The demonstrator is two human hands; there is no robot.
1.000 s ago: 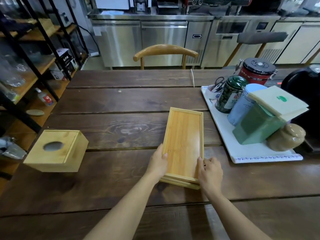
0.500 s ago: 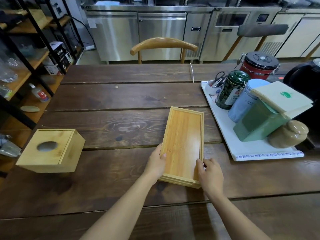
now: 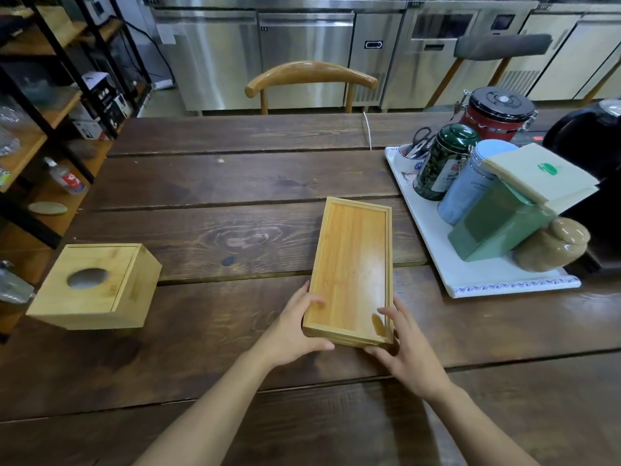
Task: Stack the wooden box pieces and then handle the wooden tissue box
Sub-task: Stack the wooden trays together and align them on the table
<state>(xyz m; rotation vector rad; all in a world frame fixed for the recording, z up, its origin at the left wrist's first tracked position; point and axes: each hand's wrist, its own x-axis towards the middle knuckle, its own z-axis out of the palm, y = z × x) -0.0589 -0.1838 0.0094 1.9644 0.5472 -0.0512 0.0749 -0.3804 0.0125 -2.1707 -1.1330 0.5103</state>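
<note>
Your 2 hands sit at the near end of the stacked wooden box pieces (image 3: 353, 274), which lie flat on the dark plank table (image 3: 215, 183) a little right of its middle, long side running away from you and slightly tilted to the right. Your left hand (image 3: 295, 331) grasps the near left corner, thumb laid on the top panel's rim and fingers wrapped under the near edge. Your right hand (image 3: 403, 351) holds the near right corner, fingertips pressing the right side and thumb reaching under the near edge. The top piece is a shallow tray-like panel with a raised border, and thin layers of other pieces show beneath it at the near edge. The wooden tissue box (image 3: 94, 287) stands well apart at the table's left edge, its oval opening facing up, untouched by either hand. Toward the right edge a white tray (image 3: 504, 285) carries a dark green tin (image 3: 443, 163), a pale blue canister (image 3: 470, 186), a green box (image 3: 497, 227) with a cream pad (image 3: 537, 176) on top, and a brown lidded pot (image 3: 551, 243). A red jar (image 3: 497, 112) stands behind the tray near the far right corner.
</note>
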